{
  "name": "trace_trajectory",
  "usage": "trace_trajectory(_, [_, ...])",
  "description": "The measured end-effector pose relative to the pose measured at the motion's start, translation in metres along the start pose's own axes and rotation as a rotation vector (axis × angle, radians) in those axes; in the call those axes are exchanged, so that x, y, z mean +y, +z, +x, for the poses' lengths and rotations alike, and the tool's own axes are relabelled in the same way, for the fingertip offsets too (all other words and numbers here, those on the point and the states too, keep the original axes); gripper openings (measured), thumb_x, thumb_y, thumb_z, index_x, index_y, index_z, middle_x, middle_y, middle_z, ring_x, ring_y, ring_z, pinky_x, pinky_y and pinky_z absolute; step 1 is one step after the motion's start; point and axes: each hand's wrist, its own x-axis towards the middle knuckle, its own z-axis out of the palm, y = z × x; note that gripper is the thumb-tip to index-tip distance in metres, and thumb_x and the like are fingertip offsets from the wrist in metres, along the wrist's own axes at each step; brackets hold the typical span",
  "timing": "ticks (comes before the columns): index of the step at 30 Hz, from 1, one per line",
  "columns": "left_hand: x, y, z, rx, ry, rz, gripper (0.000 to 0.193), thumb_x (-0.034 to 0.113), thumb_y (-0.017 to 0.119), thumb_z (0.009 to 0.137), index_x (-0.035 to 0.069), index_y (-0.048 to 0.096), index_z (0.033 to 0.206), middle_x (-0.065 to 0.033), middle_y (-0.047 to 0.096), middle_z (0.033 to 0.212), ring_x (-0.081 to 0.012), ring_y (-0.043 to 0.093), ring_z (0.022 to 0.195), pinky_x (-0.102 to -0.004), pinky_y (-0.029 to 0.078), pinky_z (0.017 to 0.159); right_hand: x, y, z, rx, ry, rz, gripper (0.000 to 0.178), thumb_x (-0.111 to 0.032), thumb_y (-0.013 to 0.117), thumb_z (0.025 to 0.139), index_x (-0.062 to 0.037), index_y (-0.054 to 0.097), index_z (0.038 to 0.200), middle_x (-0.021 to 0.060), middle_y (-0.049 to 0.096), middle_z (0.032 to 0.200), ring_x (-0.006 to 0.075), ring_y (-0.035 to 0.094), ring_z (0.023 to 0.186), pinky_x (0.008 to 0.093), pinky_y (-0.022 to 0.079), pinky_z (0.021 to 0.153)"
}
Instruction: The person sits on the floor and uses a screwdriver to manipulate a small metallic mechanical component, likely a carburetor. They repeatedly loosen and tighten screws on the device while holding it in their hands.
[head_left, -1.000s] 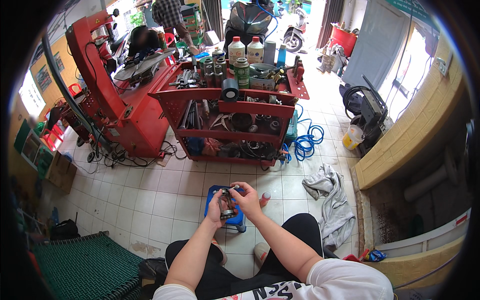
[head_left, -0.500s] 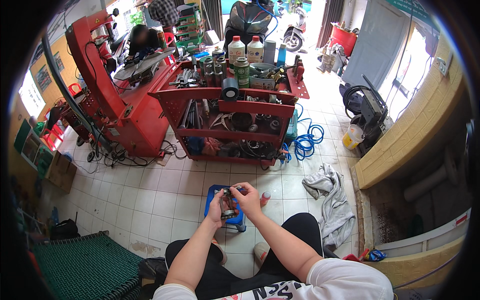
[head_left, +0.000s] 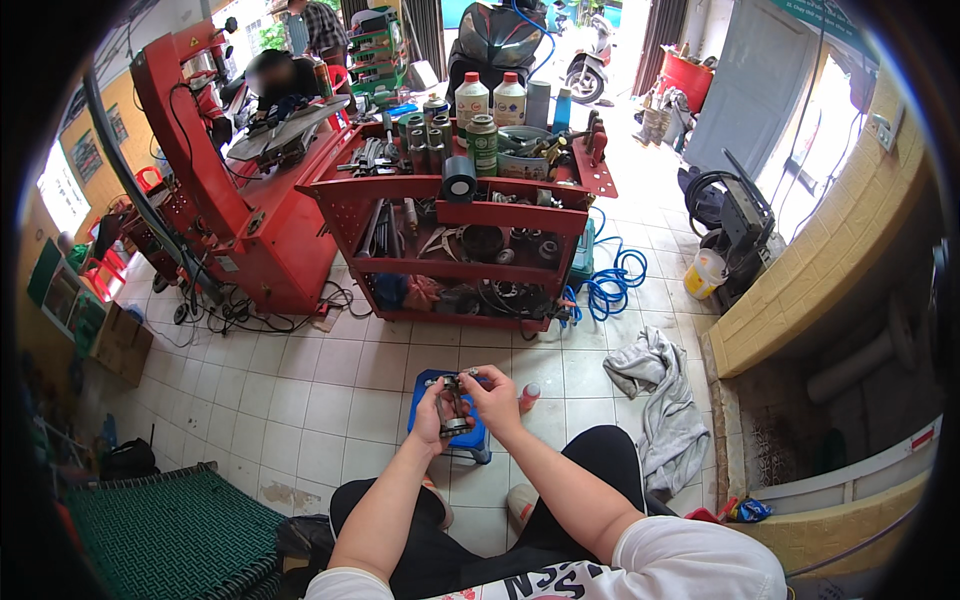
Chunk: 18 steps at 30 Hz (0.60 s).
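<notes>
My left hand (head_left: 428,418) is wrapped round a dark metal mechanical part (head_left: 456,425), with a wide round lower end and narrower middle. It is held roughly upright above a small blue plastic stool (head_left: 480,452). At the part's upper end, the bent fingers of my right hand (head_left: 493,402) are closed, thumb and fingertips together. Whether they grip the part itself or a small piece on it is too small to tell. A small bottle with a reddish top (head_left: 530,394) stands on the floor just right of my right hand.
Ahead stands a red tool cart (head_left: 450,268) loaded with bottles, cans and tools. A blue hose (head_left: 615,290) lies coiled beside it. A grey cloth (head_left: 660,410) is on the tiles at my right, a green woven seat (head_left: 180,530) at my left. Another person (head_left: 275,85) sits beyond the red machine (head_left: 270,260).
Both hands keep nearly the same place round the metal part, with only slight shifts. In the background, the seated person and the standing person in a checked shirt have moved a little.
</notes>
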Motion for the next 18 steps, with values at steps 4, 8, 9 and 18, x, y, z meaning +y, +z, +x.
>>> trace_trajectory(4, [0.0010, -0.0026, -0.0019, -0.005, -0.014, 0.026, 0.056, 0.065, 0.049, 0.094, 0.011, 0.060, 0.109, -0.0055, 0.063, 0.080, -0.0220, 0.064, 0.066, -0.0368, 0.053, 0.065, -0.0035, -0.0006, 0.0006, 0.007, -0.076, -0.029, 0.016, -0.013, 0.074, 0.093, -0.0013, 0.068, 0.102, 0.0057, 0.072, 0.088, 0.0112, 0.069, 0.078, 0.0234, 0.052, 0.066])
trace_trajectory(8, [0.0004, -0.0056, -0.0017, -0.004, -0.024, 0.018, 0.056, 0.065, 0.049, 0.094, 0.012, 0.059, 0.109, -0.0051, 0.063, 0.080, -0.0224, 0.064, 0.066, -0.0367, 0.053, 0.065, -0.0062, 0.0024, -0.0016, 0.007, -0.047, -0.015, 0.017, -0.013, 0.074, 0.093, -0.0010, 0.068, 0.103, 0.0055, 0.072, 0.088, 0.0108, 0.068, 0.079, 0.0234, 0.052, 0.067])
trace_trajectory(9, [0.0002, -0.0051, -0.0010, -0.005, -0.027, 0.016, 0.056, 0.064, 0.049, 0.094, 0.012, 0.059, 0.108, -0.0051, 0.063, 0.080, -0.0224, 0.064, 0.067, -0.0367, 0.053, 0.066, -0.0036, 0.0007, -0.0005, 0.002, -0.034, -0.032, 0.017, -0.013, 0.074, 0.093, -0.0010, 0.068, 0.104, 0.0054, 0.072, 0.088, 0.0105, 0.068, 0.079, 0.0233, 0.052, 0.067])
trace_trajectory(18, [-0.0008, -0.0094, -0.0003, -0.015, -0.014, -0.020, 0.052, 0.058, 0.049, 0.097, 0.010, 0.062, 0.108, -0.0058, 0.064, 0.081, -0.0227, 0.064, 0.070, -0.0381, 0.055, 0.067, -0.0074, -0.0001, -0.0032, -0.078, 0.026, -0.015, 0.016, -0.010, 0.070, 0.094, -0.0017, 0.067, 0.108, 0.0056, 0.072, 0.090, 0.0090, 0.067, 0.081, 0.0235, 0.052, 0.067])
